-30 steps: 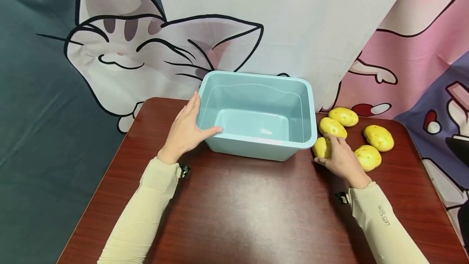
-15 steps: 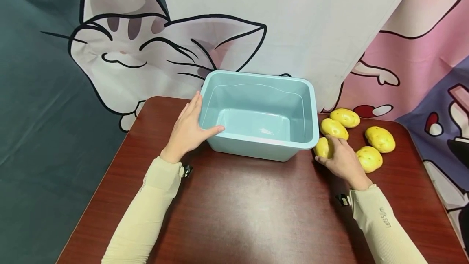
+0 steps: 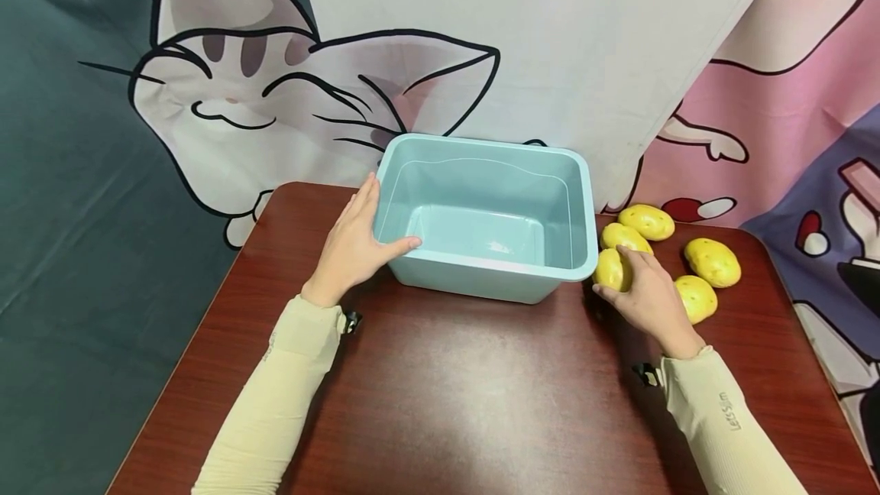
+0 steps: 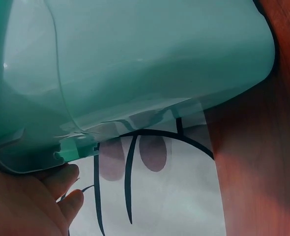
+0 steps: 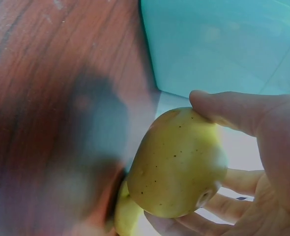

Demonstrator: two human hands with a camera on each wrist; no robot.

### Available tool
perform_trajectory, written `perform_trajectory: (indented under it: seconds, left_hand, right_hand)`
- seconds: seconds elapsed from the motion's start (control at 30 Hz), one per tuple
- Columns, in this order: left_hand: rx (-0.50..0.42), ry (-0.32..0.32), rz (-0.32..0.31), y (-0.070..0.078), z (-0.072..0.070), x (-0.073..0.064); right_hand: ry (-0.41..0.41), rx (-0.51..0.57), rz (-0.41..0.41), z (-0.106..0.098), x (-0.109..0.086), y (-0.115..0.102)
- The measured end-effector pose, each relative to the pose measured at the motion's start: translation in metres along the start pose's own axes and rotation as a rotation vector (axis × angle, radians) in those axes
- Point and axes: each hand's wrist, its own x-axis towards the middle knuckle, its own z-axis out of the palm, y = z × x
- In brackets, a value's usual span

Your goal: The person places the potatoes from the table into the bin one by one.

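Note:
My right hand [image 3: 649, 299] holds a yellow potato [image 3: 610, 270] just right of the light-blue plastic bin [image 3: 481, 275]. In the right wrist view the thumb lies on one side of this potato [image 5: 177, 164] and the fingers on the other; it is raised off the table, its shadow below. Across at the bin's front left corner, my left hand [image 3: 351, 244] rests with straight fingers along the side and the thumb over the front rim. From the left wrist view, fingertips [image 4: 66, 179] touch the bin wall [image 4: 150, 59] near its rim. No potato lies inside the bin.
Two potatoes, one nearer [image 3: 626, 237] and one farther [image 3: 646, 221], lie behind the held one. Two others, a back potato [image 3: 713, 262] and a front potato [image 3: 697, 299], are to the right. Behind the brown table [image 3: 474, 403] hangs a printed cloth [image 3: 550, 44].
My right hand has lifted the potato slightly off the table, moving a little up and right. The left hand and the bin stay where they were.

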Motion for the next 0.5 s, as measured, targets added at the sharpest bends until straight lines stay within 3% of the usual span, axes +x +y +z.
perform_trajectory:
  seconds: [0.5]
  left_hand:
    - [0.004,0.002,0.002,-0.001,0.002,0.000]
  right_hand:
    - [0.060,0.019,-0.015,-0.013,0.003,-0.005]
